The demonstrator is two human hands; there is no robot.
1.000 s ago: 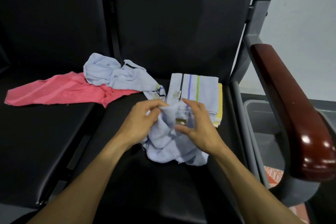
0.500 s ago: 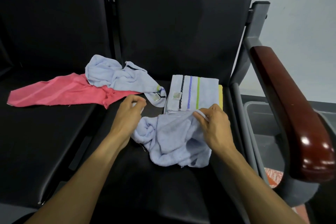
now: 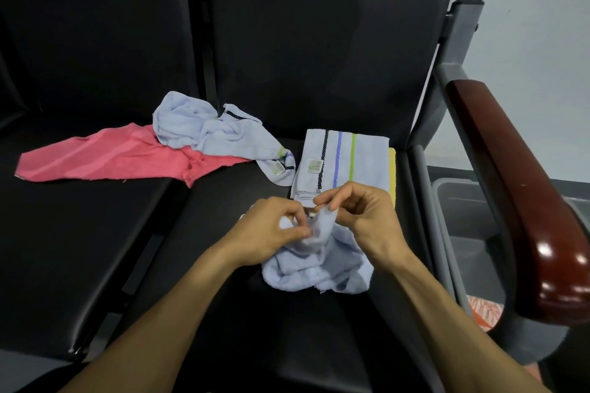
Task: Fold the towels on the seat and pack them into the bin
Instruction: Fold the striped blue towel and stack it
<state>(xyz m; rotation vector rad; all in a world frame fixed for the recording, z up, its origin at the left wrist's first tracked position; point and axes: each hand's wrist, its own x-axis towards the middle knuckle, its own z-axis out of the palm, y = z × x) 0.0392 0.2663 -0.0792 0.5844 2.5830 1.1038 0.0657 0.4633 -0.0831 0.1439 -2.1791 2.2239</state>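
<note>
Blue crumpled towel [image 3: 319, 268] lies on the right seat [image 3: 319, 344], near the front, both hands on it. Left hand [image 3: 271, 230] pinches a bunched edge between thumb and curled fingers; right hand [image 3: 360, 217] pinches a raised corner, thumb against forefinger, other fingers curled. Hands nearly touch; both forearms reach in from the bottom edge, bare.

Towels counted: five. One held; one folded striped towel [image 3: 351, 163] just behind the hands, with black, blue and green stripes; one yellow towel [image 3: 392, 169] under it, only the edge showing; one loose blue towel [image 3: 210, 134] to the left; one pink towel [image 3: 105, 156] spread across the seat gap, partly under the loose blue one.

Labels: two small white tags, one on the folded towel, one on the loose blue towel's end; print too small to read.

Grey bin [image 3: 463, 201] stands on the floor right of the seat, behind the brown armrest [image 3: 517, 185].
</note>
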